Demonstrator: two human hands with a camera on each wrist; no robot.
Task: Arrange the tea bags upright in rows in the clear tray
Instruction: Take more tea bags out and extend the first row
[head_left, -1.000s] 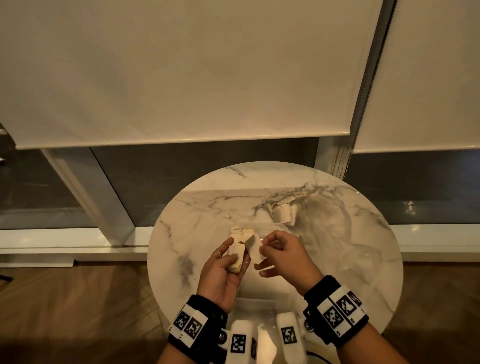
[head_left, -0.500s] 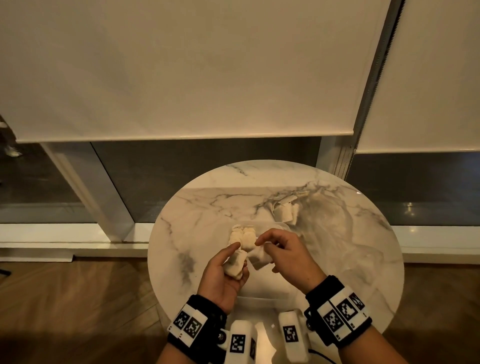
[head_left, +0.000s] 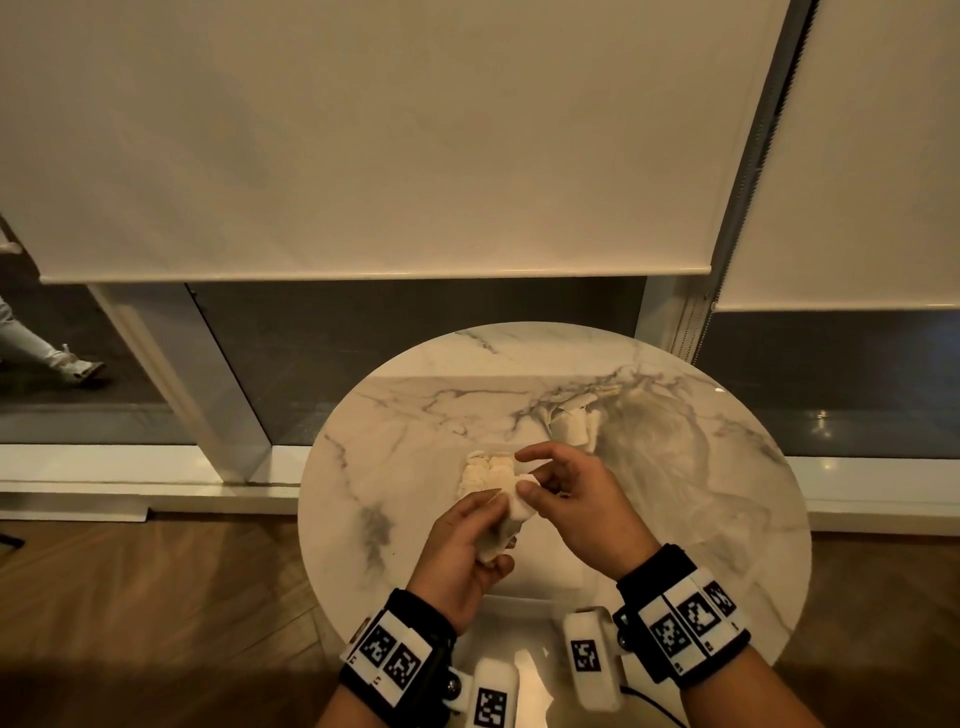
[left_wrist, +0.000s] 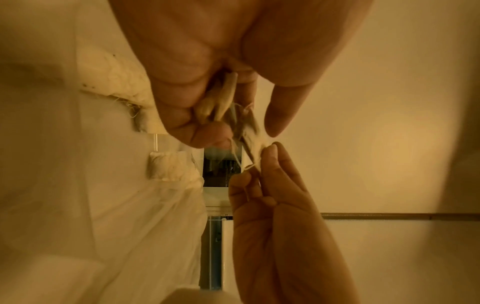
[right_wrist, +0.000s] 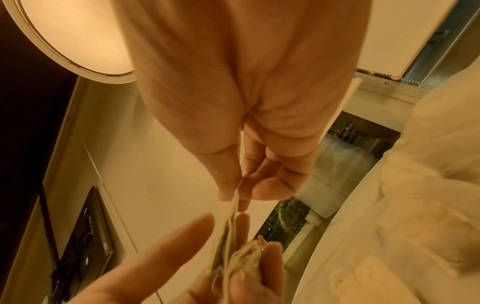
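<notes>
Over the near part of the round marble table (head_left: 415, 415), my left hand (head_left: 483, 525) grips a pale tea bag (head_left: 506, 525). My right hand (head_left: 524, 478) pinches the far end of that tea bag between thumb and forefinger. In the left wrist view the left fingers (left_wrist: 182, 115) curl round the tea bag (left_wrist: 223, 96) and its loose strings. The right wrist view shows the right hand (right_wrist: 235, 197) pinching the tea bag (right_wrist: 244, 259). Two tea bags (head_left: 483, 467) stand side by side just beyond the hands. The clear tray (head_left: 540, 597) is faint; only its near edge shows.
A small pile of loose tea bags (head_left: 571, 421) lies at the back of the table beside a crumpled clear plastic bag (head_left: 665, 467). Window frames and lowered blinds (head_left: 363, 156) stand behind the table. A wooden floor (head_left: 156, 597) surrounds it.
The two hands have come together. My left hand lowered its tea bag toward me, and my right hand now pinches that tea bag's far end.
</notes>
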